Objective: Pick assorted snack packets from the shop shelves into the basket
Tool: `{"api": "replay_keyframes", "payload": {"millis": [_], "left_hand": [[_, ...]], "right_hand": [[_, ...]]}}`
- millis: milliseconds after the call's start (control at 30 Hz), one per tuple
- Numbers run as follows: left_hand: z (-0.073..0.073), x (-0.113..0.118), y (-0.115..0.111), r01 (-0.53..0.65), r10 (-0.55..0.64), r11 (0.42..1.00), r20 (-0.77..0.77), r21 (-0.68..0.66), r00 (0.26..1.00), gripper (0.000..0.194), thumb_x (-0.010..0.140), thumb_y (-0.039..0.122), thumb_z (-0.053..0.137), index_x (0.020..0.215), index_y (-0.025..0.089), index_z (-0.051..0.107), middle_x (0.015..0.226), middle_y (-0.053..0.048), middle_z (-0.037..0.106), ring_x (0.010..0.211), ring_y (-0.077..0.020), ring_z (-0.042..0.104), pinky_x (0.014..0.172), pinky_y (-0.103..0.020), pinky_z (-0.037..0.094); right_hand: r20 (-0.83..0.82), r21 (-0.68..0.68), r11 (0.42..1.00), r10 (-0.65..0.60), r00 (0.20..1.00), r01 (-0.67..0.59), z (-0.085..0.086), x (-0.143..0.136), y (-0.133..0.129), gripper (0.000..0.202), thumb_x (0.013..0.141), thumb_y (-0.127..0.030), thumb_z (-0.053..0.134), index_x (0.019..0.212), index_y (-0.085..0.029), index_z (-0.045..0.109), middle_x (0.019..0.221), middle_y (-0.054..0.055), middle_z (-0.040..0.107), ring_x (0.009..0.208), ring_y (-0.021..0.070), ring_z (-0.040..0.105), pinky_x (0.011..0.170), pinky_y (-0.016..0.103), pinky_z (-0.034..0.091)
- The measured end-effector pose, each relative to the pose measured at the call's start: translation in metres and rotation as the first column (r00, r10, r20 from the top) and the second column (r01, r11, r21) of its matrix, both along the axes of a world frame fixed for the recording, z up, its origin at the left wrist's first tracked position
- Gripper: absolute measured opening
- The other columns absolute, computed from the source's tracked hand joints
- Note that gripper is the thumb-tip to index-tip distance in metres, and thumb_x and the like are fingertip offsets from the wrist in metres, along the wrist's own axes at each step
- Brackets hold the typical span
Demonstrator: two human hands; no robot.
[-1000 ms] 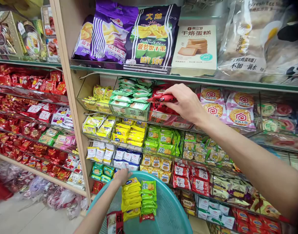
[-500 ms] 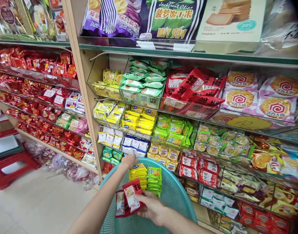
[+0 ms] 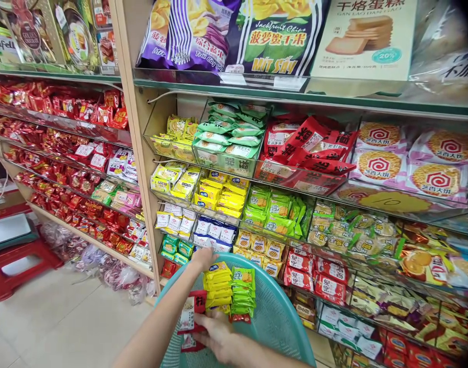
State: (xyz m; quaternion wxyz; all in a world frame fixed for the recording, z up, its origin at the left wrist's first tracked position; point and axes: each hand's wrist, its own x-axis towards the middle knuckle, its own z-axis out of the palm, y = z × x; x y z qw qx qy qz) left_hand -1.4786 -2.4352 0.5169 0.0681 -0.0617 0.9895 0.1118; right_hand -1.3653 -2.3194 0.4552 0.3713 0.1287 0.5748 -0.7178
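Observation:
A teal mesh plastic basket sits below the shelves. My left hand is closed at its far rim, most of the fingers hidden over the edge. Inside the basket, my right hand holds a red snack packet at its right edge, beside my left forearm. More red wrapper shows just under those fingers. Stacked yellow packets and a column of green packets lie to the right of the red one. A bit of red wrapper peeks out below the green column.
Clear-fronted shelf bins hold red packets, green packets and yellow packets ahead. A glass shelf carries large chip bags above. At left stand a wooden divider and a red stool on the tiled floor.
My right hand has moved left and slightly down with the red packet, uncovering more of the green column. The left hand stays at the rim. The view has tilted up slightly.

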Motion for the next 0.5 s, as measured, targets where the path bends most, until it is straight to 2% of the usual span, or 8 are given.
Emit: {"api": "replay_keyframes", "payload": {"millis": [167,267,400,500], "left_hand": [[-0.002,0.000,-0.002,0.007,-0.007,1.000,0.003,0.007,1.000,0.044,0.085,0.046,0.029,0.104,0.015,0.053,0.106,-0.015,0.061,0.098,-0.0296,0.057,0.077,-0.038,0.043],[-0.004,-0.001,-0.001,0.008,-0.008,1.000,0.006,0.005,1.000,0.045,0.084,0.046,0.029,0.103,0.015,0.054,0.106,-0.015,0.061,0.099,-0.0297,0.056,0.078,-0.038,0.043],[-0.004,-0.002,0.000,0.005,-0.005,1.000,-0.011,-0.006,1.000,0.043,0.084,0.045,0.030,0.102,0.015,0.055,0.105,-0.015,0.062,0.100,-0.0303,0.056,0.080,-0.038,0.042],[-0.002,-0.001,-0.002,0.005,-0.005,1.000,-0.031,-0.008,1.000,0.042,0.084,0.044,0.031,0.101,0.015,0.056,0.104,-0.015,0.062,0.099,-0.0291,0.057,0.080,-0.038,0.042]], "right_hand": [[-0.041,0.024,0.999,-0.022,0.999,0.023,-0.007,0.002,0.003,0.034,0.050,-0.019,0.073,0.068,-0.018,0.044,0.069,-0.001,0.061,0.068,0.0141,0.062,0.061,0.026,0.051],[-0.111,0.139,0.990,0.054,0.992,-0.038,-0.009,0.003,0.001,0.039,0.050,-0.024,0.073,0.068,-0.020,0.038,0.064,-0.004,0.058,0.056,0.0140,0.060,0.051,0.026,0.048],[-0.212,0.362,0.918,0.251,0.945,-0.163,-0.015,-0.002,0.000,0.036,0.058,-0.033,0.066,0.069,-0.023,0.034,0.050,-0.007,0.050,0.037,0.0120,0.047,0.041,0.026,0.039],[-0.360,0.526,0.842,0.350,0.865,-0.122,-0.008,-0.013,0.011,0.031,0.057,-0.034,0.066,0.062,-0.023,0.038,0.049,-0.005,0.048,0.048,0.0157,0.052,0.047,0.027,0.040]]}}
